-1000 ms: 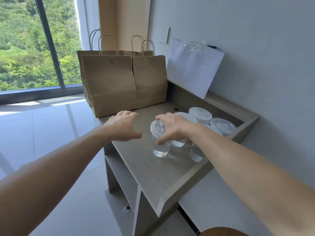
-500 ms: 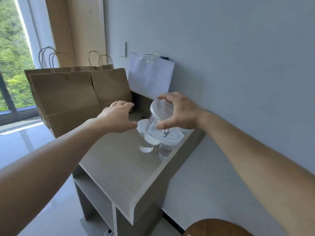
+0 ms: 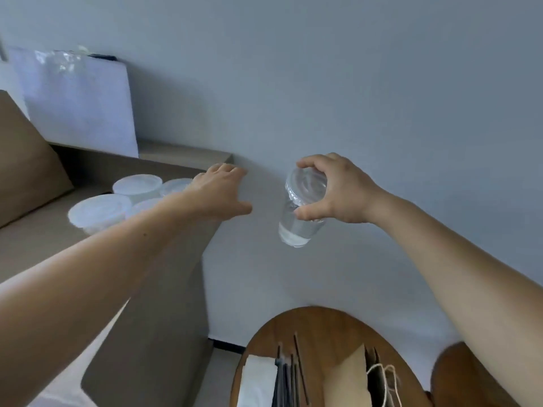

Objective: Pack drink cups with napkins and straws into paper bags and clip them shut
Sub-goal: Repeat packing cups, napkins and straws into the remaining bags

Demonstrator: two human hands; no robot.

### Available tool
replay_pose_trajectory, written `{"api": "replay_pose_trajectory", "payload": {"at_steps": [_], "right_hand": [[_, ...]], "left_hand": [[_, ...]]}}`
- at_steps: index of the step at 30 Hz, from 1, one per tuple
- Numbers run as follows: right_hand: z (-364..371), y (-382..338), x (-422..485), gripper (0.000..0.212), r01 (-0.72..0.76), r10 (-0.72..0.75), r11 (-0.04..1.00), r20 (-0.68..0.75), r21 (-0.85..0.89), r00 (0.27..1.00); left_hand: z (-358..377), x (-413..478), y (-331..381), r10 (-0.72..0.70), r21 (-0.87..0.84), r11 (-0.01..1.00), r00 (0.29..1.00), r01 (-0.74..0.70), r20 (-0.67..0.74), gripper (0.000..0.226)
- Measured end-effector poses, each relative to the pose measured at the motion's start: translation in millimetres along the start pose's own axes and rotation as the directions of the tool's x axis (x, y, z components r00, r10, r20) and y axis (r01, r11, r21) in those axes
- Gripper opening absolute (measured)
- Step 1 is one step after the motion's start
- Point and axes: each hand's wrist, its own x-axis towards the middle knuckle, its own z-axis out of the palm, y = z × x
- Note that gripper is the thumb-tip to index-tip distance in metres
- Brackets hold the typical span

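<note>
My right hand (image 3: 340, 190) grips a clear lidded drink cup (image 3: 301, 211) by its lid, holding it in the air in front of the grey wall; a little clear liquid sits in its bottom. My left hand (image 3: 219, 190) hovers with fingers spread over the right end of the grey shelf (image 3: 35, 236), holding nothing. Several more lidded cups (image 3: 100, 212) stand on that shelf. Below, on a round wooden table (image 3: 323, 333), lie a brown paper bag (image 3: 346, 377), black straws (image 3: 293, 374) and white napkins (image 3: 255, 380).
A brown paper bag (image 3: 26, 163) stands at the shelf's left end. A white sheet (image 3: 76, 98) leans on the wall behind the shelf. A second wooden surface (image 3: 452, 380) shows at the lower right, beside the round table.
My right hand has carried the cup off the shelf and to the right, over toward the round table. The view has swung right and down; my left hand stays over the shelf's end.
</note>
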Motion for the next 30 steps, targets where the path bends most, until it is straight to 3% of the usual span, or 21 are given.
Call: {"api": "replay_pose_trajectory", "payload": {"at_steps": [7, 13, 19, 25, 30], "right_hand": [[19, 114, -63, 0.094, -0.207, 0.209, 0.977, 0.031, -0.054, 0.977], [59, 194, -113, 0.096, -0.313, 0.323, 0.945, 0.128, -0.090, 0.938], [101, 240, -141, 0.100, -0.355, 0.365, 0.931, 0.256, -0.085, 0.895], [124, 257, -154, 0.099, -0.341, 0.341, 0.939, 0.286, -0.052, 0.895], [133, 258, -162, 0.096, -0.336, 0.333, 0.941, 0.279, -0.037, 0.901]], "left_hand": [[88, 21, 84, 0.127, -0.047, 0.992, 0.982, -0.121, 0.143, 0.084], [194, 3, 152, 0.170, -0.063, 0.985, 0.908, -0.158, 0.382, 0.086], [278, -38, 191, 0.177, -0.097, 0.984, 0.755, -0.150, 0.631, 0.097], [324, -75, 212, 0.181, -0.142, 0.984, 0.624, -0.112, 0.761, 0.092], [342, -96, 216, 0.204, -0.233, 0.972, 0.378, 0.033, 0.903, 0.120]]}}
